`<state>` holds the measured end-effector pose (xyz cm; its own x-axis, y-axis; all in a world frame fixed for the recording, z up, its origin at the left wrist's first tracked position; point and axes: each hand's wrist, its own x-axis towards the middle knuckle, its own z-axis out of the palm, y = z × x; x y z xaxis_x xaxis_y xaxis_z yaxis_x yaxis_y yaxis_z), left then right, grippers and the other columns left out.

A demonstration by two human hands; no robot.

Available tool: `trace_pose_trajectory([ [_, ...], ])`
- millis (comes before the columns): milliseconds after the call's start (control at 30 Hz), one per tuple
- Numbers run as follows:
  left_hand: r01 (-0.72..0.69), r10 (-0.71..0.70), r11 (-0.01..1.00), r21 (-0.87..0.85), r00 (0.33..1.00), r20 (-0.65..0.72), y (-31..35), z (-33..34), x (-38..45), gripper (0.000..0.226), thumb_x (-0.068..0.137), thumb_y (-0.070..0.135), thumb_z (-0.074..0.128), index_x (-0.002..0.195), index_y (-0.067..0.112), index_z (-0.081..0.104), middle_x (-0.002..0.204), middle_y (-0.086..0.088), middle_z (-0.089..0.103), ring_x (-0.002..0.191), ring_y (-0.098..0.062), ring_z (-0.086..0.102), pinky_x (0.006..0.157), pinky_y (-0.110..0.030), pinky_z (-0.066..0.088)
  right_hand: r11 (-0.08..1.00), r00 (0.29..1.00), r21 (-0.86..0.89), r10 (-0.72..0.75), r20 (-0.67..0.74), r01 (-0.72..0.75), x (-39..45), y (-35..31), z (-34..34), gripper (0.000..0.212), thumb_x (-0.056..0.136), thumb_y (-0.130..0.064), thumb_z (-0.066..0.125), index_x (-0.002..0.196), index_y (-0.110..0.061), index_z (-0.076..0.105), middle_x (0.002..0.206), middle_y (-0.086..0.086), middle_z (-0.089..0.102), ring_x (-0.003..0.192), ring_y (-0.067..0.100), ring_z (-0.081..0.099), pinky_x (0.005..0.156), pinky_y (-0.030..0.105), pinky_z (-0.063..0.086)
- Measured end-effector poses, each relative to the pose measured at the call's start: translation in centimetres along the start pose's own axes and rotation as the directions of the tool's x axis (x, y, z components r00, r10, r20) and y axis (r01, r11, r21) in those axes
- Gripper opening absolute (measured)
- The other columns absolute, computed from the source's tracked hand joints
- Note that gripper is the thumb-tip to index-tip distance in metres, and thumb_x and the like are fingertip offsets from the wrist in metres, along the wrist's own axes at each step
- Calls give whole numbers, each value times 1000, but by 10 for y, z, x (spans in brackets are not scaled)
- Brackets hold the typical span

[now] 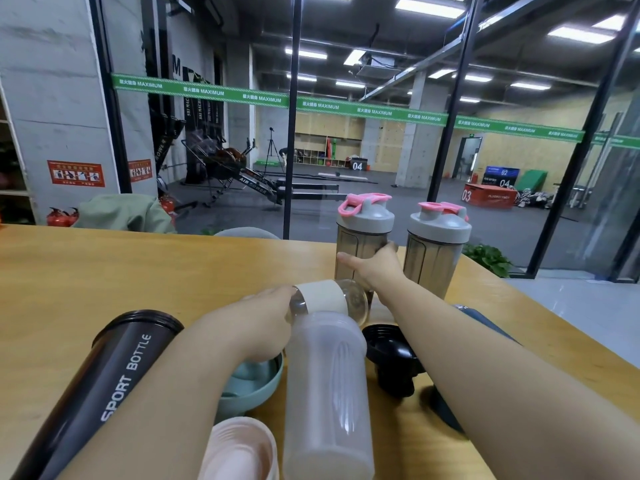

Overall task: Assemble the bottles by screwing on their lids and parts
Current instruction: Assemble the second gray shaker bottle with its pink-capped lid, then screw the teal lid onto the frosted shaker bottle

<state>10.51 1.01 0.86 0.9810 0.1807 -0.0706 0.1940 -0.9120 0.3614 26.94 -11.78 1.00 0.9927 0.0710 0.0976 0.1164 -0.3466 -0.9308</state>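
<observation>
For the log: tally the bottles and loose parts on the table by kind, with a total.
Grey-lidded smoky bottles with pink caps, assembled: 2
Black bottle marked SPORT BOTTLE, no lid: 1
Frosted bottle, no lid: 1
Clear bottle with white band: 1
Loose black lid: 1
Teal part: 1
Pink part: 1
Total: 8

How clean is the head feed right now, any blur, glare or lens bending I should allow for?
Head view: wide-angle bending bows the window frames and stretches the black sport bottle and both forearms at the edges; the frosted bottle and pink lid nearest the lens look soft; ceiling lights glare, and the glass wall carries faint reflections; the two grey-lidded shakers are evenly lit, with the right hand against one.
</observation>
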Motion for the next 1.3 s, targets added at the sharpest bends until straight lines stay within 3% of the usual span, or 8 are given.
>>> trace_pose_trajectory([
  [133, 4, -4, 1000, 5, 1000, 4, -1, -2, -1, 53, 97, 15, 34, 146, 31, 22, 151, 6, 31, 134, -21, 35, 107, -37, 33, 1000, 1000, -9, 29, -5, -29, -8, -1, -2, 101, 77, -39, 75, 146, -1, 11, 139, 16, 42, 123, 32, 45, 97, 42, 40],
  [267, 8, -8, 1000, 20, 1000, 11, 2, -6, -6, 47, 98, 18, 35, 144, 26, 27, 144, 3, 40, 125, -21, 44, 101, -34, 38, 1000, 1000, 13, 27, 11, -28, -23, 1, -7, 93, 77, -44, 74, 141, -5, 20, 141, 11, 40, 111, 25, 46, 90, 38, 39],
  [400, 18, -19, 1000, 20, 1000, 22, 2, -14, -11, 49, 99, 26, 38, 146, 25, 25, 141, 2, 47, 115, -19, 50, 91, -30, 40, 999, 993, -37, -6, 116, 11, -43, 0, -24, 100, 76, -45, 75, 146, -7, 14, 147, 10, 35, 129, 27, 40, 93, 34, 36],
  [633, 69, -70, 996, 49, 997, 24, -10, -24, -14, 61, 95, 34, 49, 149, 29, 21, 150, 6, 38, 133, -17, 42, 106, -31, 34, 974, 958, -170, -98, 268, 147, -82, -5, -39, 96, 75, -52, 72, 148, -16, 20, 131, -3, 50, 122, 20, 45, 94, 30, 36],
  [700, 67, -68, 997, 43, 997, 29, -11, -25, -14, 61, 95, 32, 50, 149, 27, 21, 150, 5, 38, 132, -16, 42, 107, -30, 33, 960, 942, -205, -119, 313, 189, -92, -7, -37, 96, 74, -54, 72, 147, -17, 22, 142, 1, 43, 126, 20, 44, 93, 29, 37],
  [967, 184, -193, 957, 222, 981, 18, -20, -26, -13, 53, 97, 26, 49, 147, 22, 31, 144, -3, 45, 129, -23, 45, 105, -33, 37, 771, 907, -536, -123, 403, 343, -125, -20, -33, 87, 76, -69, 57, 142, -19, 30, 139, 4, 44, 114, 22, 54, 88, 37, 48],
  [1233, 190, -214, 891, 412, 977, 13, -18, -4, 0, 34, 89, 2, 44, 116, 9, 62, 104, -5, 62, 93, -25, 57, 80, -30, 45, 596, 903, -722, -8, 430, 350, -141, -25, -27, 88, 79, -73, 45, 142, -12, 32, 142, 6, 44, 123, 26, 48, 87, 36, 42],
  [1300, 204, -220, 885, 419, 975, -11, -18, -1, 2, 31, 87, -1, 45, 112, 8, 63, 100, -6, 62, 85, -25, 54, 77, -30, 45, 570, 868, -729, 54, 494, 380, -150, -33, -31, 56, 86, -70, 38, 118, -25, 49, 137, 9, 49, 116, 27, 51, 82, 34, 43],
])
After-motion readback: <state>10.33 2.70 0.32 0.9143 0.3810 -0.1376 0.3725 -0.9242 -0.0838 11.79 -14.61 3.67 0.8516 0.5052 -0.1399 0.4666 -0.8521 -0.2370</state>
